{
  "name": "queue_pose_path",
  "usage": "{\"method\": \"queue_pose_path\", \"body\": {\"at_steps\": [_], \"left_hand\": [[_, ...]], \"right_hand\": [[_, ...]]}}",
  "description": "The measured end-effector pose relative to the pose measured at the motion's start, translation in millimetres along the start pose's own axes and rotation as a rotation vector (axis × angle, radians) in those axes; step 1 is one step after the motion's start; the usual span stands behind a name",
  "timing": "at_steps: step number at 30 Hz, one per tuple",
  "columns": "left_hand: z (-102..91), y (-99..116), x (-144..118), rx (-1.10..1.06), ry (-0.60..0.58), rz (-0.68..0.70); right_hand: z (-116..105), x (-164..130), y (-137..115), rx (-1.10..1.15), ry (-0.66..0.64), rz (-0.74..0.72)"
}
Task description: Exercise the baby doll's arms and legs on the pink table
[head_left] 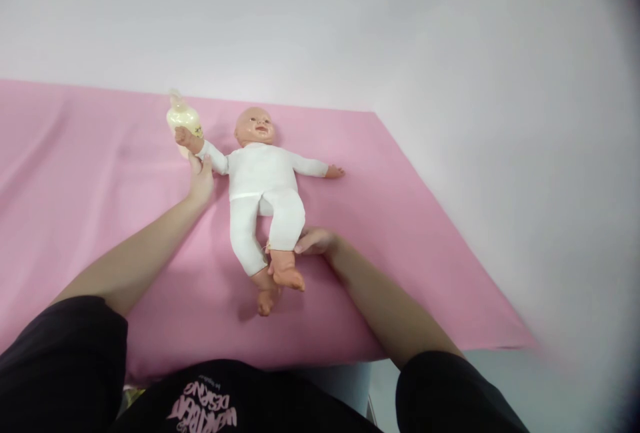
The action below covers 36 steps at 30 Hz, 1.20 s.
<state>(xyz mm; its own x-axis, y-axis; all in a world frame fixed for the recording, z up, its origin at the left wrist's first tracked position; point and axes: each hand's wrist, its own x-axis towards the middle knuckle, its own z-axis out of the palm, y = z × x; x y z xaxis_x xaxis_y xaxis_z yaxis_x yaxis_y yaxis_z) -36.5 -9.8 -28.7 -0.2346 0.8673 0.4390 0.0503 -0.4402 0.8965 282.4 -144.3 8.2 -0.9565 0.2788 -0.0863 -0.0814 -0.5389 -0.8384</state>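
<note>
A baby doll (263, 173) with a white cloth body lies face up, its head toward the far edge and its arms spread. My left hand (201, 179) grips the doll's arm on the left near the wrist, thumb on top and the other fingers mostly hidden. My right hand (317, 241) is wrapped from behind around the lower leg on the right, just above the foot, with fingertips showing between the legs. Behind the doll's raised left-side hand stands a pale yellow pump bottle (181, 115), partly covered by that hand.
A pink sheet (390, 233) covers the table, with soft wrinkles at the left. White wall (300, 26) rises behind the far edge. The table's right edge slants down toward the near right corner, and my body is at the near edge.
</note>
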Motion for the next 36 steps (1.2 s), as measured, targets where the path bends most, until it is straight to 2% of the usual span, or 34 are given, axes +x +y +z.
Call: {"method": "queue_pose_path", "body": {"at_steps": [3, 4, 14, 21, 27, 31, 36], "left_hand": [[2.9, 6, -3, 0.043, -0.030, 0.066], [4.2, 9, -4, 0.064, -0.037, 0.094], [13.7, 17, -11, 0.198, -0.200, 0.250], [13.1, 34, -19, 0.432, -0.299, 0.551], [13.0, 44, -24, 0.584, -0.428, 0.615], [14.8, 45, -24, 0.659, -0.486, 0.650], [16.5, 45, -23, 0.684, -0.505, 0.666]], "right_hand": [[-3, -1, 0, -0.002, -0.152, 0.048], [-5, -1, 0, 0.006, -0.164, 0.044], [-20, 5, 7, 0.124, -0.053, -0.049], [-13, 4, 5, 0.161, 0.154, -0.224], [-14, 6, 3, 0.142, 0.405, -0.305], [-13, 7, 0, 0.161, 0.475, -0.347], [-12, 8, -1, 0.165, 0.522, -0.329]]}}
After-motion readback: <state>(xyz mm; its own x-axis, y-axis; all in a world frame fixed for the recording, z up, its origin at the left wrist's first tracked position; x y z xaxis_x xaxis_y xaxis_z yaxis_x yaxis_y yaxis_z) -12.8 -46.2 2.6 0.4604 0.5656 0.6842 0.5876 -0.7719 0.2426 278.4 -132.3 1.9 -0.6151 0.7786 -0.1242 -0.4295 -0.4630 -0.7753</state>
